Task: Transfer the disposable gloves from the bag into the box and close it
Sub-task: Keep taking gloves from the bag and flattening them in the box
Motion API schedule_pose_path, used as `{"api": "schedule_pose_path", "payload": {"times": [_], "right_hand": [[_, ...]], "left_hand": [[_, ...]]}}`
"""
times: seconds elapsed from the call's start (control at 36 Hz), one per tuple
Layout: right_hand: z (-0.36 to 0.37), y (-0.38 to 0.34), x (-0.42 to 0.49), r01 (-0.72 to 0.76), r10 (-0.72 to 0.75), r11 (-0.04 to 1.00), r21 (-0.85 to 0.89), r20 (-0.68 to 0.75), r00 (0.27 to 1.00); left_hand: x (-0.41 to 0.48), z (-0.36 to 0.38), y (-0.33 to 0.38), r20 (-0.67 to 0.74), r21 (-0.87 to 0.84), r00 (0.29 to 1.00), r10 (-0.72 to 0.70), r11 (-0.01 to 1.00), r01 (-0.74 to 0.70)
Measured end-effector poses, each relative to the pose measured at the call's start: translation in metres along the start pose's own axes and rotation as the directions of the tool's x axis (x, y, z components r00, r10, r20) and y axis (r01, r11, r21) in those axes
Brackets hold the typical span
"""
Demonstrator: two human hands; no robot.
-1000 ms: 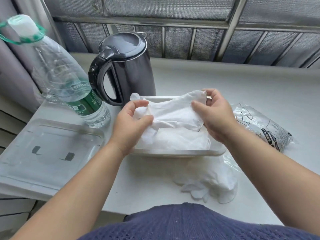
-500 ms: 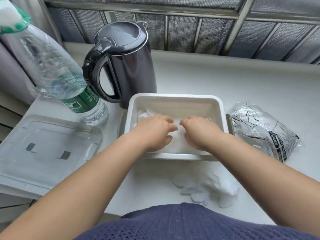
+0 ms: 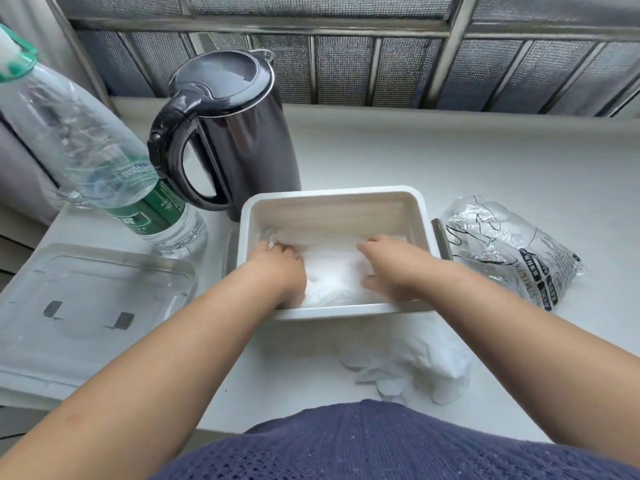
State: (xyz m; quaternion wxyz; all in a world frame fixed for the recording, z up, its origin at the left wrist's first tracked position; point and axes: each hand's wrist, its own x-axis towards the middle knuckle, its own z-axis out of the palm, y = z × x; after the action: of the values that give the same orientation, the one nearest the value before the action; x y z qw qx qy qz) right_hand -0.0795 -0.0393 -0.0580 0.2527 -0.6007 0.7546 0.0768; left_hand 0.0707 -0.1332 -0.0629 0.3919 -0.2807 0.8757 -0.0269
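Observation:
A white rectangular box (image 3: 332, 199) stands open at the middle of the table. Thin white disposable gloves (image 3: 332, 275) lie flat inside it. My left hand (image 3: 280, 268) presses down on the gloves at the box's left side. My right hand (image 3: 388, 268) presses on them at the right side, fingers spread and pointing away from me. Right of the box lies the crumpled clear glove bag (image 3: 512, 251) with black print. More gloves (image 3: 415, 368) sit in a loose heap on the table in front of the box. The clear box lid (image 3: 90, 306) lies flat at the left.
A dark electric kettle (image 3: 228, 133) stands just behind the box's left corner. A tilted plastic water bottle (image 3: 90, 161) with a green label is at the far left. Window bars run along the back. The table edge is near my body.
Both hands lowered the held-up gloves into the box, then moved apart to its left and right sides while pressing the gloves flat.

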Motion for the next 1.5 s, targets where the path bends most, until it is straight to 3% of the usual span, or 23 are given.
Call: {"api": "schedule_pose_path", "payload": {"times": [0.06, 0.14, 0.22, 0.31, 0.36, 0.42, 0.47, 0.53, 0.58, 0.64, 0.78, 0.94, 1.06, 1.14, 1.25, 1.33, 1.5], "right_hand": [[-0.005, 0.000, -0.015, 0.012, 0.001, 0.995, 0.097, -0.133, 0.991], [-0.002, 0.004, -0.038, 0.091, 0.047, 0.949, 0.302, -0.418, 0.907], [0.014, 0.006, -0.060, 0.290, 0.120, 0.850, 0.439, -0.698, 0.706], [0.035, 0.008, -0.074, 0.343, 0.113, 0.892, 0.294, -0.881, 0.459], [0.050, 0.007, -0.084, 0.311, 0.125, 0.914, 0.260, -0.911, 0.392], [0.070, 0.010, -0.094, 0.250, 0.162, 0.922, 0.296, -0.881, 0.445], [0.087, 0.014, -0.102, 0.137, 0.220, 0.919, 0.370, -0.769, 0.601], [0.102, 0.023, -0.106, -0.049, 0.313, 0.893, 0.447, -0.540, 0.781], [0.114, 0.036, -0.111, -0.228, 0.386, 0.862, 0.452, -0.295, 0.874], [0.120, 0.041, -0.113, -0.294, 0.450, 0.808, 0.511, -0.213, 0.867], [0.118, 0.043, -0.118, -0.281, 0.515, 0.666, 0.691, -0.154, 0.843], [0.114, 0.051, -0.120, -0.285, 0.522, 0.460, 0.841, 0.003, 0.853], [0.112, 0.052, -0.122, -0.397, 0.527, 0.410, 0.821, 0.142, 0.838], [0.115, 0.053, -0.122, -0.410, 0.521, 0.382, 0.828, 0.173, 0.836], [0.115, 0.053, -0.121, -0.323, 0.551, 0.318, 0.891, 0.104, 0.828], [0.111, 0.053, -0.122, -0.283, 0.560, 0.352, 0.892, 0.041, 0.827], [0.094, 0.048, -0.126, -0.322, 0.618, 0.548, 0.772, -0.113, 0.778]], "left_hand": [[-0.014, 0.000, 0.003, -0.164, -0.017, 0.986, -0.009, 1.000, 0.006], [-0.036, 0.002, 0.005, -0.482, -0.179, 0.875, -0.052, 0.983, -0.041], [-0.050, 0.004, 0.014, -0.692, -0.427, 0.697, -0.187, 0.885, -0.186], [-0.053, 0.015, 0.029, -0.837, -0.394, 0.517, -0.180, 0.854, -0.339], [-0.053, 0.024, 0.040, -0.868, -0.359, 0.475, -0.143, 0.842, -0.402], [-0.058, 0.031, 0.052, -0.888, -0.365, 0.429, -0.166, 0.822, -0.437], [-0.060, 0.035, 0.062, -0.902, -0.364, 0.390, -0.187, 0.815, -0.451], [-0.062, 0.037, 0.069, -0.909, -0.346, 0.379, -0.171, 0.817, -0.461], [-0.061, 0.039, 0.075, -0.904, -0.307, 0.411, -0.117, 0.848, -0.431], [-0.059, 0.040, 0.074, -0.888, -0.271, 0.453, -0.076, 0.884, -0.382], [-0.059, 0.040, 0.074, -0.858, -0.282, 0.508, -0.074, 0.895, -0.347], [-0.056, 0.041, 0.076, -0.864, -0.275, 0.495, -0.094, 0.912, -0.305], [-0.054, 0.039, 0.078, -0.864, -0.276, 0.492, -0.105, 0.916, -0.291], [-0.054, 0.040, 0.078, -0.866, -0.277, 0.489, -0.104, 0.914, -0.296], [-0.055, 0.041, 0.077, -0.862, -0.279, 0.498, -0.091, 0.906, -0.317], [-0.055, 0.041, 0.077, -0.858, -0.279, 0.507, -0.085, 0.905, -0.321], [-0.054, 0.041, 0.075, -0.865, -0.271, 0.497, -0.075, 0.902, -0.335]]}}
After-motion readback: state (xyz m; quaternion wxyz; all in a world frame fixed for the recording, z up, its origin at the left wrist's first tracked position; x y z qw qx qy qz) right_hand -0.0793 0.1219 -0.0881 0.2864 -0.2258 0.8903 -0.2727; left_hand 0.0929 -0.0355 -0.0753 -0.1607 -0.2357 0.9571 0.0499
